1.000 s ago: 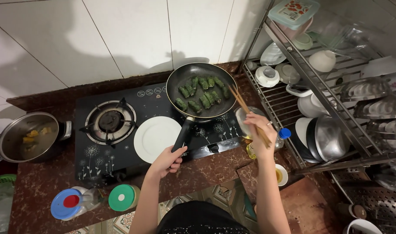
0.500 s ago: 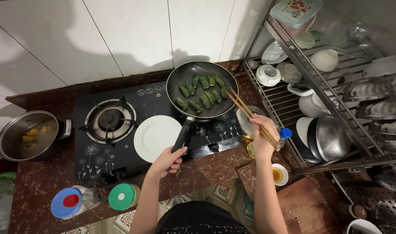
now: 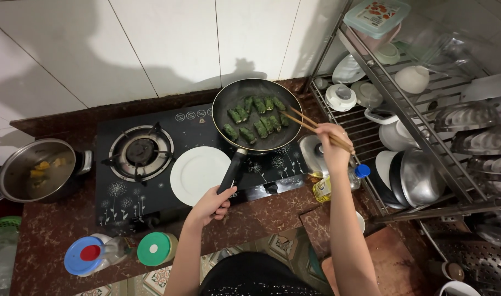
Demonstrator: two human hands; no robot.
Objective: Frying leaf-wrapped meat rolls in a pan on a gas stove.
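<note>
While the left hand (image 3: 211, 204) is clenched around the black handle (image 3: 231, 171) of the frying pan (image 3: 257, 114) just below the frame's centre, the right hand (image 3: 334, 149) grips a pair of wooden chopsticks (image 3: 316, 127) right of centre, their tips reaching over the pan's right rim. The pan sits on the right burner of a black glass gas stove (image 3: 151, 164), upper middle of the frame, and holds about a dozen green leaf-wrapped rolls (image 3: 255, 118) in two loose rows. The chopstick tips lie just beside the rightmost rolls, close to touching, though contact cannot be made out. Judging by this, the rolls are being tended as they fry, the pan steadied by its handle. Turning or lifting one would call for closing the tips on a single roll without tearing the leaf. A white plate (image 3: 200, 174) rests on the stove between the burners, touching the pan handle's left side. A steel pot (image 3: 36, 171) stands at the left edge; a dish rack (image 3: 404, 126) fills the right.
</note>
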